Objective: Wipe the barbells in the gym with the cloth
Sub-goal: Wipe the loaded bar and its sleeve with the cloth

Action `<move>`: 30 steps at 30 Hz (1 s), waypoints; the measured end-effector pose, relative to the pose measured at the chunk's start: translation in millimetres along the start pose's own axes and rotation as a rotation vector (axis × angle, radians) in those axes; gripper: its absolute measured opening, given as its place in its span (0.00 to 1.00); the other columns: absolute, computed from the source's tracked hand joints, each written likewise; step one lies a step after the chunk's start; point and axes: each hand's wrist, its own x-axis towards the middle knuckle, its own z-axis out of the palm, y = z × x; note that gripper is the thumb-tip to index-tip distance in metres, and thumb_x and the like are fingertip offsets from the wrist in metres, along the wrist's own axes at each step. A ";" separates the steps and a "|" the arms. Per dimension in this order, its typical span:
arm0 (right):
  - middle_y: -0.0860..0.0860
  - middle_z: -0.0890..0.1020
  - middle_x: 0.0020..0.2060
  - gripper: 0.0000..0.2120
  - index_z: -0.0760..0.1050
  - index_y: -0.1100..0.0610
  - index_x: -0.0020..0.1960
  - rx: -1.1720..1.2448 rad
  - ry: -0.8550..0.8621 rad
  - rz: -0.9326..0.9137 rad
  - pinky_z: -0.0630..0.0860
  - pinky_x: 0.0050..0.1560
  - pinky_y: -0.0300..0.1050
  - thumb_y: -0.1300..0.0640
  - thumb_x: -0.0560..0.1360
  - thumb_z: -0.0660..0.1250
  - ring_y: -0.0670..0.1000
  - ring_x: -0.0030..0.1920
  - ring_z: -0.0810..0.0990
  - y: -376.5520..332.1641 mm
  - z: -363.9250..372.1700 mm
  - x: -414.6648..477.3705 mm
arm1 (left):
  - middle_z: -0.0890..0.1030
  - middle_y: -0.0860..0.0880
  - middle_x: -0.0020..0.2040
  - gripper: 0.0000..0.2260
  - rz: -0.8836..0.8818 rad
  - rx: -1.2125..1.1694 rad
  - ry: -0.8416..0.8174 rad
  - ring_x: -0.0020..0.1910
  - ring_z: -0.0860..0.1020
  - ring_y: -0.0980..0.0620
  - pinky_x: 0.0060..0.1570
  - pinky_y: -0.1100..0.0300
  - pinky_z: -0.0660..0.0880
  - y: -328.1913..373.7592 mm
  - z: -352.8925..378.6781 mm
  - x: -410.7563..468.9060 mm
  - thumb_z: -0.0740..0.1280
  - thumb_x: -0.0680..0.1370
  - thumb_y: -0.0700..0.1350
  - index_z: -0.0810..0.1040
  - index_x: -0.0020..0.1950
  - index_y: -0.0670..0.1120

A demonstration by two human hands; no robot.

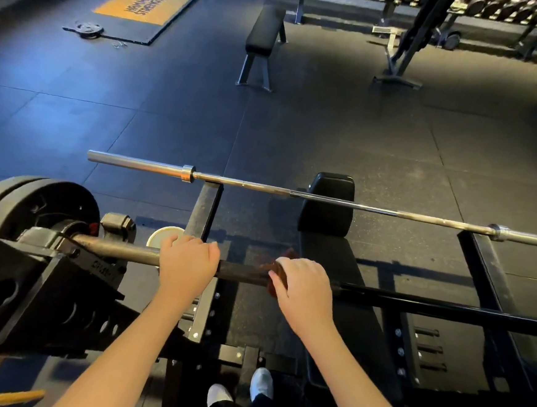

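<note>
The right hand [305,286] is gripping a limp dark-red cloth [274,290] wrapped around the worn dark steel barbell [242,270]. The left hand [188,261] is curling over the bar just beside it. The barbell is lying racked with round black plates [35,207] loaded, so it is probably heavy and rigid, and the cloth is best slid along it.

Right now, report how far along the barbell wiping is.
Done: nothing shows for certain; no stretch looks plainly wiped. In hand: the left hand grips the near barbell while the right hand wraps the red cloth round it near the middle. Left: the black stretch to the right, probably the end by the plates, and the silver barbell beyond, which nothing touches.
</note>
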 end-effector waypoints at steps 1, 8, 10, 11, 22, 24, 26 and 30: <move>0.46 0.80 0.43 0.13 0.76 0.50 0.55 -0.023 -0.012 0.017 0.73 0.48 0.44 0.45 0.81 0.57 0.48 0.45 0.79 0.0 1.3 2.8 | 0.74 0.50 0.27 0.09 0.003 0.022 -0.028 0.30 0.73 0.49 0.41 0.52 0.72 -0.1 1.1 -0.6 0.72 0.68 0.41 0.74 0.32 0.46; 0.48 0.79 0.41 0.18 0.77 0.54 0.56 0.182 -0.466 0.388 0.74 0.44 0.46 0.43 0.82 0.55 0.49 0.42 0.79 8.9 0.7 63.7 | 0.78 0.50 0.35 0.03 0.017 0.035 -0.033 0.38 0.76 0.49 0.45 0.53 0.71 0.4 0.2 -0.9 0.68 0.73 0.45 0.77 0.41 0.47; 0.46 0.79 0.41 0.16 0.76 0.51 0.58 0.244 -0.380 0.289 0.76 0.49 0.45 0.44 0.82 0.56 0.47 0.44 0.79 3.5 -2.5 44.1 | 0.77 0.51 0.32 0.06 -0.006 0.001 0.007 0.36 0.75 0.50 0.43 0.54 0.71 -0.6 -0.2 -1.3 0.68 0.74 0.45 0.75 0.37 0.48; 0.45 0.80 0.44 0.14 0.76 0.50 0.60 0.234 -0.306 0.201 0.76 0.54 0.45 0.45 0.82 0.58 0.46 0.47 0.79 2.2 -3.1 27.4 | 0.76 0.52 0.30 0.09 -0.031 -0.037 0.039 0.34 0.74 0.51 0.41 0.54 0.71 -0.8 -0.3 -1.9 0.68 0.74 0.45 0.74 0.34 0.48; 0.48 0.84 0.47 0.12 0.80 0.53 0.56 0.003 0.054 -0.177 0.78 0.45 0.49 0.50 0.74 0.71 0.51 0.45 0.82 -25.1 29.1 17.5 | 0.78 0.55 0.35 0.20 -0.150 -0.258 0.075 0.39 0.73 0.55 0.52 0.55 0.67 -0.3 3.2 1.6 0.50 0.82 0.51 0.76 0.37 0.51; 0.47 0.84 0.48 0.15 0.79 0.53 0.57 -0.004 0.027 -0.263 0.78 0.43 0.48 0.50 0.72 0.73 0.51 0.44 0.82 -32.6 36.5 22.5 | 0.78 0.55 0.35 0.19 -0.125 -0.255 0.098 0.38 0.74 0.55 0.50 0.55 0.68 -0.4 3.8 1.7 0.51 0.81 0.50 0.76 0.37 0.51; 0.48 0.83 0.53 0.20 0.78 0.52 0.61 -0.009 -0.002 -0.283 0.78 0.47 0.50 0.48 0.71 0.73 0.52 0.49 0.82 -15.9 33.0 15.1 | 0.78 0.53 0.33 0.13 -0.096 -0.270 0.135 0.37 0.76 0.52 0.46 0.52 0.72 -4.6 3.9 0.5 0.61 0.79 0.46 0.77 0.35 0.49; 0.51 0.82 0.57 0.26 0.78 0.54 0.64 -0.179 0.057 -0.231 0.79 0.53 0.53 0.49 0.67 0.76 0.54 0.54 0.82 28.5 18.4 -10.1 | 0.81 0.50 0.35 0.03 -0.089 -0.111 0.146 0.41 0.80 0.46 0.50 0.47 0.75 -27.4 7.7 -11.1 0.72 0.71 0.42 0.80 0.38 0.47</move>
